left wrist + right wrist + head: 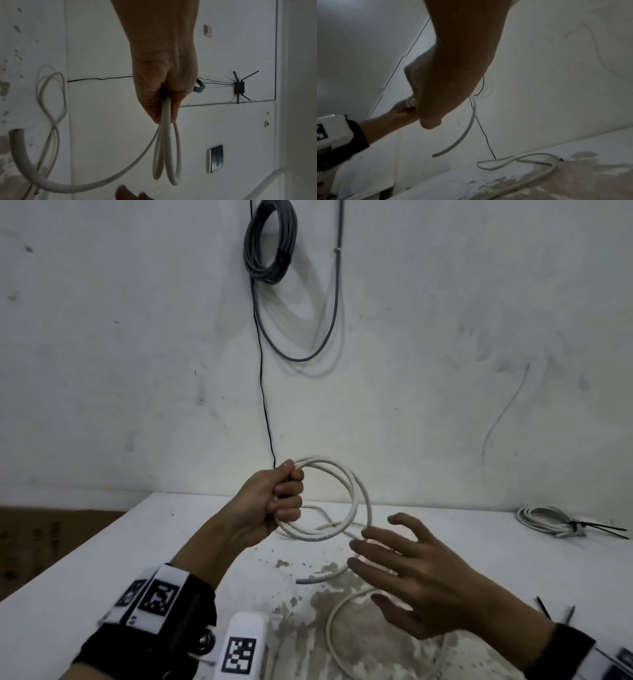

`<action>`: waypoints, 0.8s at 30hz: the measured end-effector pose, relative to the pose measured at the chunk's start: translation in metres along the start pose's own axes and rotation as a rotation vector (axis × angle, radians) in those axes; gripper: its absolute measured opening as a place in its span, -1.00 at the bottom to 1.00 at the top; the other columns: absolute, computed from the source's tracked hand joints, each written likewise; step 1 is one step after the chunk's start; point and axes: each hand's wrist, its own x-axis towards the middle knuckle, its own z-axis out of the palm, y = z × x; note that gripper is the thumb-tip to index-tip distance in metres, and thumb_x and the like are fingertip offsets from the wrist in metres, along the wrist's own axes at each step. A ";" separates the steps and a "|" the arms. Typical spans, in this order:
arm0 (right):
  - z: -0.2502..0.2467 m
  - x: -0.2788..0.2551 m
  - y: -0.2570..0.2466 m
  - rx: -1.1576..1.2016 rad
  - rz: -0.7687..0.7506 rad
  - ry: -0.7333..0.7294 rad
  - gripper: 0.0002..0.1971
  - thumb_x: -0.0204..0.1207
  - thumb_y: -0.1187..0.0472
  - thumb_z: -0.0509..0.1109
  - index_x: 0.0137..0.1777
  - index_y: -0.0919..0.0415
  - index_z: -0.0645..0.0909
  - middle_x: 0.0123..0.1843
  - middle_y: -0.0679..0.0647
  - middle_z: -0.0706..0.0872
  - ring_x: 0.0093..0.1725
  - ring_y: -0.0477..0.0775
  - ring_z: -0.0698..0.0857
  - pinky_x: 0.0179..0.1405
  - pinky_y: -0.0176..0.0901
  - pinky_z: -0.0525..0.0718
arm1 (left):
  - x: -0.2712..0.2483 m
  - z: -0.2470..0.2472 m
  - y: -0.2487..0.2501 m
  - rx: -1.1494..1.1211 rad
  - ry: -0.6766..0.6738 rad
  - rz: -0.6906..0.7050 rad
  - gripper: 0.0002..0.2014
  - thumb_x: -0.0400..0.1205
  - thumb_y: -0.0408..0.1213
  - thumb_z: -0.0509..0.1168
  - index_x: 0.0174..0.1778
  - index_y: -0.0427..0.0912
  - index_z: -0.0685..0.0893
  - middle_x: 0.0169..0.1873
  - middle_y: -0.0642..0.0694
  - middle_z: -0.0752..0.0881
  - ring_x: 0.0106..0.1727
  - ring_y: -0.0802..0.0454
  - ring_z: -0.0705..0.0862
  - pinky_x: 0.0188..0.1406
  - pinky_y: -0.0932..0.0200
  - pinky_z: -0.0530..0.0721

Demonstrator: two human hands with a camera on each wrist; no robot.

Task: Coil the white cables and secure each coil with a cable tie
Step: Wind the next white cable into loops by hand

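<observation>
My left hand [284, 498] is raised above the table and grips a white cable coil [358, 501] of a few loops at its left side. The left wrist view shows the same grip [164, 94], with the loops [166, 155] hanging from the fist. The coil's free tail [303, 580] curves down to a cut end [435, 155] that hangs loose. My right hand [404, 570] hovers just below and right of the coil with fingers spread and holds nothing. A second loose white cable [330, 628] lies on the table [102, 559] under my right hand.
At the table's far right lies a finished white coil [548, 520] bound with black cable ties. Loose black ties [548, 607] lie near my right forearm. A grey cable coil [270, 241] and a thin black wire [263, 388] hang on the wall behind.
</observation>
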 end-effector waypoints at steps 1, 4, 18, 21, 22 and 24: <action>0.006 0.000 0.002 -0.043 0.001 -0.060 -0.56 0.29 0.01 0.42 0.19 0.10 0.66 0.18 0.07 0.76 0.23 0.12 0.68 0.27 0.17 0.40 | 0.000 -0.001 0.002 -0.011 0.000 0.003 -0.64 0.75 -0.15 -0.05 -0.33 -0.19 0.38 -0.71 0.09 0.27 -0.82 0.27 0.18 -0.85 0.42 0.21; 0.025 0.003 0.007 -0.160 0.055 -0.179 -0.37 0.24 0.18 0.45 0.39 0.08 0.51 0.34 0.08 0.67 0.36 0.10 0.61 0.28 0.20 0.30 | -0.003 -0.003 0.007 -0.020 -0.003 0.011 -0.64 0.75 -0.14 -0.04 -0.34 -0.18 0.39 -0.70 0.10 0.26 -0.82 0.28 0.18 -0.86 0.42 0.21; 0.015 0.047 -0.018 0.210 0.194 -0.024 -0.61 0.59 0.23 0.08 0.38 0.33 0.39 0.07 0.15 0.68 -0.01 0.07 0.65 -0.08 -0.20 0.71 | -0.005 -0.014 -0.002 0.077 0.297 0.319 -0.66 0.77 -0.17 -0.04 -0.27 -0.20 0.44 -0.57 -0.02 0.45 -0.68 0.17 0.34 -0.63 0.31 0.52; 0.016 0.056 -0.016 0.276 0.333 0.161 -0.75 0.59 0.11 0.15 0.16 0.18 0.52 -0.18 0.06 0.79 -0.28 -0.01 0.72 -0.40 -0.25 0.71 | -0.008 -0.005 -0.014 0.095 0.256 0.404 -0.66 0.77 -0.18 -0.07 -0.23 -0.21 0.47 -0.43 -0.08 0.76 -0.52 0.11 0.63 -0.37 0.24 0.75; 0.014 0.061 -0.017 0.300 0.394 0.212 -0.79 0.59 0.03 0.14 0.07 0.11 0.50 -0.28 0.01 0.79 -0.39 -0.04 0.71 -0.50 -0.26 0.69 | -0.009 -0.002 -0.018 0.072 0.229 0.422 -0.65 0.76 -0.17 -0.09 -0.22 -0.21 0.47 -0.36 -0.09 0.81 -0.42 0.07 0.71 -0.29 0.21 0.77; 0.011 0.069 -0.021 0.332 0.488 0.277 -0.77 0.62 -0.08 0.11 -0.09 0.03 0.44 -0.41 -0.06 0.75 -0.52 -0.04 0.65 -0.61 -0.27 0.61 | -0.010 0.005 -0.025 -0.043 0.163 0.436 -0.64 0.76 -0.14 -0.10 -0.22 -0.23 0.46 -0.28 -0.14 0.83 -0.25 -0.01 0.80 -0.22 0.15 0.80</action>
